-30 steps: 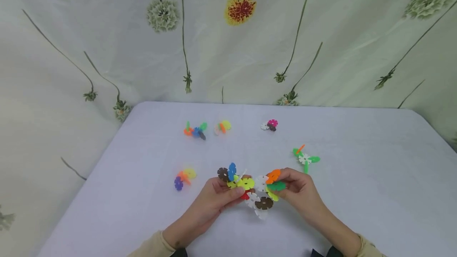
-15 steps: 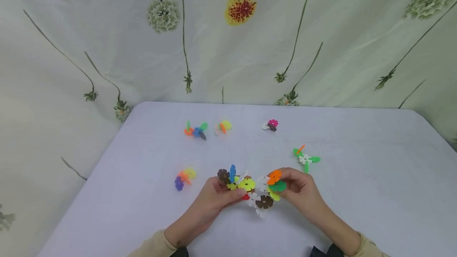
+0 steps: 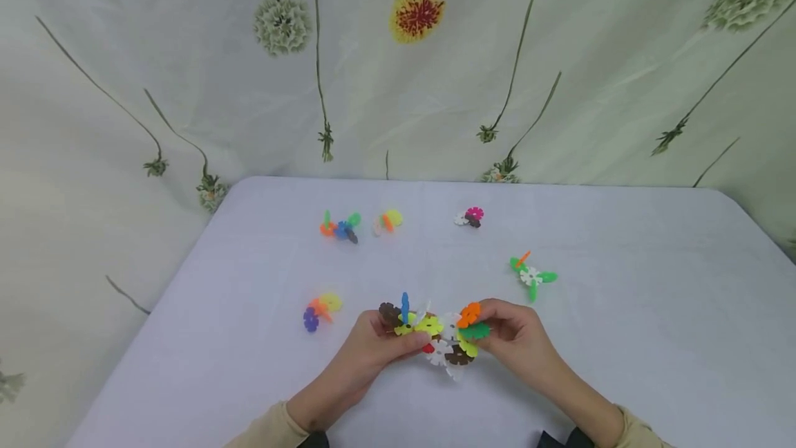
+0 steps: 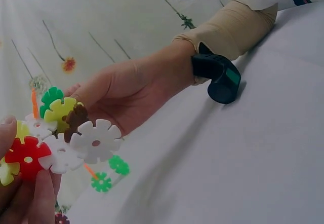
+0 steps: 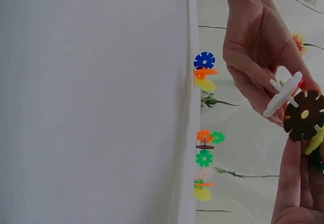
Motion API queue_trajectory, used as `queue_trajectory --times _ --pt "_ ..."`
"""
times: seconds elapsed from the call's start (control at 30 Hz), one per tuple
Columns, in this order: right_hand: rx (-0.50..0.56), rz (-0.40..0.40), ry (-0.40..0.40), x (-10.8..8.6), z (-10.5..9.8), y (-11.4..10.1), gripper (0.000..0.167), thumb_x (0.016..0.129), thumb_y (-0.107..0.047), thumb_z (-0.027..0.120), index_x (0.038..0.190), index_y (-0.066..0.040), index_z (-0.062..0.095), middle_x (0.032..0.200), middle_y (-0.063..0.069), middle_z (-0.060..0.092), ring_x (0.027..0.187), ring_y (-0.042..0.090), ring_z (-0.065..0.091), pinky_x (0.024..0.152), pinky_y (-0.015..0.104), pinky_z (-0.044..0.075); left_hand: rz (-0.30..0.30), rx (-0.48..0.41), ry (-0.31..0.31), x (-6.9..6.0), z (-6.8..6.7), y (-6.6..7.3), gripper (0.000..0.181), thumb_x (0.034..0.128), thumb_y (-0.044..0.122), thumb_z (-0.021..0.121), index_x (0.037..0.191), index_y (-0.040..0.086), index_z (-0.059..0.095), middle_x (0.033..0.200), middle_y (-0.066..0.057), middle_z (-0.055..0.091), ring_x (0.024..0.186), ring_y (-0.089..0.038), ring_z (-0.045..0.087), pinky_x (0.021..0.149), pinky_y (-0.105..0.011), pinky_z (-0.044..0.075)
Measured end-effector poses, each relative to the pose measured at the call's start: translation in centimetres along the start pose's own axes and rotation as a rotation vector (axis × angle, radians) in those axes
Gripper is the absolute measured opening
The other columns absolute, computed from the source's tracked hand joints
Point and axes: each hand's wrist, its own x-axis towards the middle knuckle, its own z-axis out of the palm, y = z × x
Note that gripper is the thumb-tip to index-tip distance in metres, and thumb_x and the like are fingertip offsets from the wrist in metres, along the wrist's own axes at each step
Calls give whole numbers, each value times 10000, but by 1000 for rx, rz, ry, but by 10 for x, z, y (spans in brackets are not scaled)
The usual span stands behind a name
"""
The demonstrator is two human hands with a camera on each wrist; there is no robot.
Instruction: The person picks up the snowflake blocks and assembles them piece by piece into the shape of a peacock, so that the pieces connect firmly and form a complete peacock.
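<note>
Both hands hold a joined cluster of notched plastic flower discs (image 3: 429, 325) above the table. On its left side, my left hand (image 3: 372, 352) pinches it near a yellow disc, thumb in front. My right hand (image 3: 525, 339) grips the other side by a green disc (image 3: 475, 331), below an orange disc (image 3: 470, 314). A brown disc (image 3: 459, 355) and white discs hang at the bottom. In the left wrist view a red disc (image 4: 29, 158) sits by the left fingers, beside a white disc (image 4: 96, 142). Fingers hide some of the joints.
Smaller joined disc groups lie on the white table (image 3: 653, 310): a purple, orange and yellow group (image 3: 320, 309), a blue, orange and green group (image 3: 341, 228), an orange and yellow group (image 3: 389, 220), a pink group (image 3: 472, 216), and a green-white group (image 3: 532, 276).
My right hand has shifted slightly left and down, bringing the orange and green discs nearer the yellow ones. The left hand stays nearly still; the loose groups have not moved.
</note>
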Motion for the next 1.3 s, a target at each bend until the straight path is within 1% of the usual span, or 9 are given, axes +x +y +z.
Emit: queue_trajectory --times 0.27,0.47,0.7,0.83,0.9,0.97,1.07,1.2,1.3 --pt "23 36 -77 0 -1 4 253 749 253 548 892 52 598 912 76 619 848 154 602 752 244 520 9 35 -44 1 -1 -4 411 804 166 754 1092 -91 614 975 -104 674 865 -145 614 824 -288 491" --pt "-15 68 -78 12 0 4 199 806 168 593 989 89 594 985 90 622 907 179 618 777 311 522 -53 -49 -35 4 -6 5 456 864 166 691 1168 -122 510 1072 -145 639 961 -181 617 875 -334 475" --pt "-51 200 -120 38 -4 7 319 900 -22 607 1203 51 545 1159 226 554 951 353 601 773 381 527 -18 -168 127 7 -26 33 396 933 149 592 1201 -103 445 1136 -128 556 1035 -208 548 890 -309 465" --pt "-133 344 -146 57 5 20 299 905 -58 604 1182 48 568 1120 196 586 889 292 622 740 340 534 -15 -216 190 5 -38 46 467 935 204 598 1264 -32 365 1219 -116 448 1115 -223 473 927 -292 434" --pt "-161 362 -147 69 12 26 291 903 -48 599 1175 53 572 1098 182 597 861 263 622 723 335 534 17 -286 196 4 -45 51 444 942 217 587 1264 9 364 1223 -99 437 1130 -216 457 950 -284 413" --pt "-187 361 -96 85 16 32 295 904 -36 595 1183 52 568 1082 173 600 846 263 623 711 343 536 50 -358 185 2 -51 57 429 943 231 582 1262 39 368 1226 -77 437 1113 -188 469 967 -277 393" --pt "-247 330 86 109 15 41 307 910 -41 594 1203 43 556 1074 173 590 840 264 616 681 330 535 99 -419 149 3 -56 58 344 962 199 547 1237 34 425 1170 -55 492 1069 -166 499 982 -285 378" --pt "-552 249 360 133 -1 49 345 898 -98 628 1225 -10 561 1158 179 519 944 289 529 725 344 475 76 -378 164 7 -55 50 336 960 196 553 1225 23 438 1149 -56 495 1056 -167 511 975 -295 388" --pt "-766 277 413 145 -17 50 461 883 -129 641 1306 -23 492 1310 218 392 1117 368 400 818 446 424 49 -351 182 10 -52 44 339 959 192 555 1222 13 437 1143 -70 496 1052 -179 520 961 -302 405"
